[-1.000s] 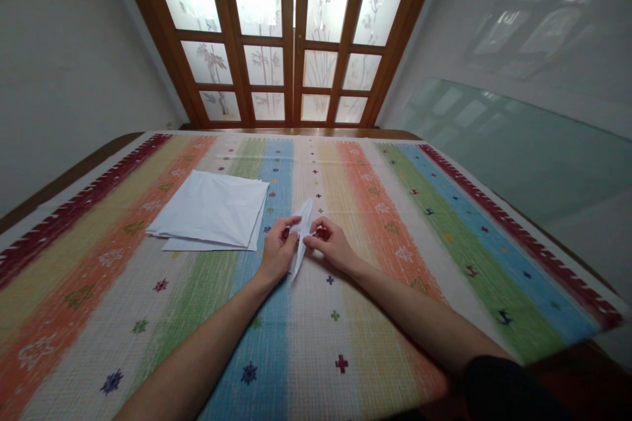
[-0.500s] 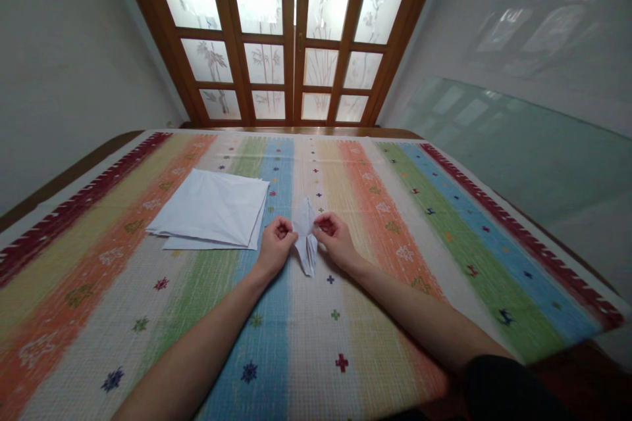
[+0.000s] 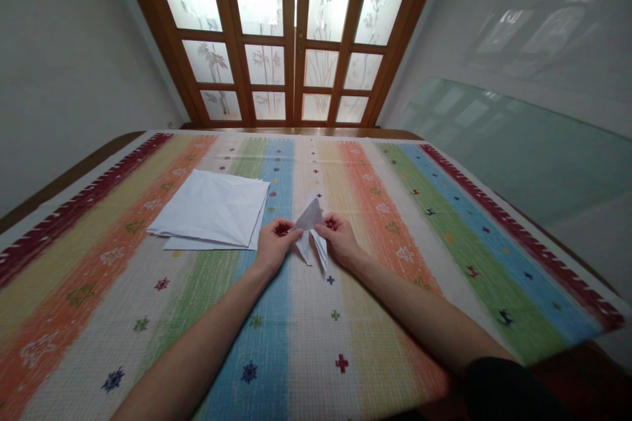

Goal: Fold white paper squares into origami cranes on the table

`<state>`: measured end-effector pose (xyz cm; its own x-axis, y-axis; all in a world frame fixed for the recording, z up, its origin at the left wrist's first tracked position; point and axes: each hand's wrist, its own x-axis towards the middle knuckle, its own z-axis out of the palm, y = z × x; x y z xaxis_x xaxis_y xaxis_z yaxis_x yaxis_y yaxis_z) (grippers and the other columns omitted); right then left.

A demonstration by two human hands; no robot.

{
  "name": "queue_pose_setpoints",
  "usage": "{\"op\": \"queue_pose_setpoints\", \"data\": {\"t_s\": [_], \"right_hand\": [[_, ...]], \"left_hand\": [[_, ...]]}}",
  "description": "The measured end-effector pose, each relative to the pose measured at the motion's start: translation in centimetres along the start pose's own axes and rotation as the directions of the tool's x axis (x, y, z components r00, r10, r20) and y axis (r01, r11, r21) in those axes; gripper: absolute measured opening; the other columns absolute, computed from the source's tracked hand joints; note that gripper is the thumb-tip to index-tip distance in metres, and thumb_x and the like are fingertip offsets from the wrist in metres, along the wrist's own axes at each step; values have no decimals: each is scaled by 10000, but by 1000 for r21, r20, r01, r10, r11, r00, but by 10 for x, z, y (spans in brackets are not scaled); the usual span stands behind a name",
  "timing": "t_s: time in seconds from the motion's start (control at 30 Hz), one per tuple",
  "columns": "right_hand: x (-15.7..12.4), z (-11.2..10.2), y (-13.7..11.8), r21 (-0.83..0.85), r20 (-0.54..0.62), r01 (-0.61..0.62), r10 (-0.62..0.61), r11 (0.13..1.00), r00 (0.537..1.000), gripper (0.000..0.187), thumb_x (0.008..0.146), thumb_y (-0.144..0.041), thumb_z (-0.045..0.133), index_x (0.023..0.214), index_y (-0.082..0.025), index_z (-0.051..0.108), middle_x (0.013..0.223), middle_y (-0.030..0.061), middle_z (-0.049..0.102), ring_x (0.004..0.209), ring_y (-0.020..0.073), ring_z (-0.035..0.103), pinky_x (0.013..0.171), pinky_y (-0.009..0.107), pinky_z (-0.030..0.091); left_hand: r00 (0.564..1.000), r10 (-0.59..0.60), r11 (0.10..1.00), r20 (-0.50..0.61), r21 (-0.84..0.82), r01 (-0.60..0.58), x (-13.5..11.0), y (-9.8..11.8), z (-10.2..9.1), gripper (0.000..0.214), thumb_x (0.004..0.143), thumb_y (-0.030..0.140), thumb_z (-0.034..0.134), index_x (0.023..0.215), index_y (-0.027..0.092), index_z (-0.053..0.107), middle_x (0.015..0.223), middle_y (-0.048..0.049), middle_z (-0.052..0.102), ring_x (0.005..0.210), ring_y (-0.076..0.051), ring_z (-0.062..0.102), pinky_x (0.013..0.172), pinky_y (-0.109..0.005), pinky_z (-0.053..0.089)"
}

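A small folded white paper figure (image 3: pixel 311 231) is held just above the striped tablecloth (image 3: pixel 375 210) in the middle of the table. My left hand (image 3: pixel 274 243) pinches its left side with the fingers curled. My right hand (image 3: pixel 338 237) pinches its right side. Two pointed flaps hang down between the hands, and a wider point sticks up at the top.
A stack of flat white paper sheets (image 3: pixel 212 210) lies to the left of my hands. A wooden door with frosted glass panes (image 3: pixel 296 33) stands beyond the table's far edge. A glass panel (image 3: pixel 518 145) leans along the right wall.
The paper figure has gone from a narrow strip to a spread shape with two lower points. Both hands lifted it slightly and pulled its sides apart.
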<state>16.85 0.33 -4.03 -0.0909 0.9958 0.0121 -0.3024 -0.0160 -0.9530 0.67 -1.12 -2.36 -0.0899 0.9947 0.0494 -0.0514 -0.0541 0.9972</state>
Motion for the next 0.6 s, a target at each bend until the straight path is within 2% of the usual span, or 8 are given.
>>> {"op": "queue_pose_setpoints", "data": {"t_s": [0.1,0.17,0.27,0.33,0.4,0.47,0.5,0.6], "right_hand": [[0,-1,-2,-84,-22,92,-94,992,995,265,614,-329,792,655,-210,559,620,-38,613,551,121,550,557,259,447],[-2,0,-6,-174,-23,209,-216,962,976,221,646,-312,772,659,-208,577,650,-23,636,597,133,581,593,269,469],[-9,3,-16,-371,4,472,-507,800,862,116,721,-250,731,710,-214,621,707,-3,670,655,144,608,622,278,484],[-14,4,-22,-477,91,636,-685,607,723,57,771,-196,693,778,-229,647,727,1,684,668,150,619,617,287,489],[-17,3,-24,-520,200,749,-794,410,574,92,804,-154,661,813,-245,653,752,4,698,689,160,635,624,303,502],[-17,-1,-22,-547,275,794,-839,265,470,126,824,-130,638,788,-251,646,801,13,707,727,165,644,638,315,510],[-15,-5,-21,-567,306,794,-839,219,450,143,834,-122,623,774,-249,644,831,19,708,745,165,642,640,314,510],[-4,-16,-16,-629,444,766,-749,131,492,179,856,-109,574,750,-231,651,864,37,700,780,165,617,656,307,501]], "left_hand": [[985,169,967,26,190,-171,-7,3,0,223,630,299,750,641,183,561,619,40,569,588,-118,533,578,-240,424],[922,387,870,21,324,-372,-11,4,0,176,703,240,704,634,189,550,632,34,574,617,-122,540,602,-239,425],[692,721,608,41,441,-660,-15,4,-3,108,767,110,618,722,195,570,700,20,606,676,-128,564,651,-244,448],[521,849,424,86,478,-769,-17,4,-6,156,782,51,590,822,201,595,735,13,610,705,-130,562,671,-248,454],[438,888,314,141,508,-802,-18,4,-8,185,803,43,584,872,210,627,752,2,588,723,-136,541,672,-253,447],[441,881,294,171,534,-793,-19,3,-10,180,822,59,580,854,215,664,763,-9,550,735,-141,520,661,-254,435],[462,870,304,175,548,-780,-18,2,-10,183,828,64,575,837,215,679,761,-12,530,735,-143,512,653,-254,430],[550,801,317,239,609,-727,-12,-4,-12,200,829,66,564,788,204,703,755,-26,526,740,-161,502,654,-271,431]]}}
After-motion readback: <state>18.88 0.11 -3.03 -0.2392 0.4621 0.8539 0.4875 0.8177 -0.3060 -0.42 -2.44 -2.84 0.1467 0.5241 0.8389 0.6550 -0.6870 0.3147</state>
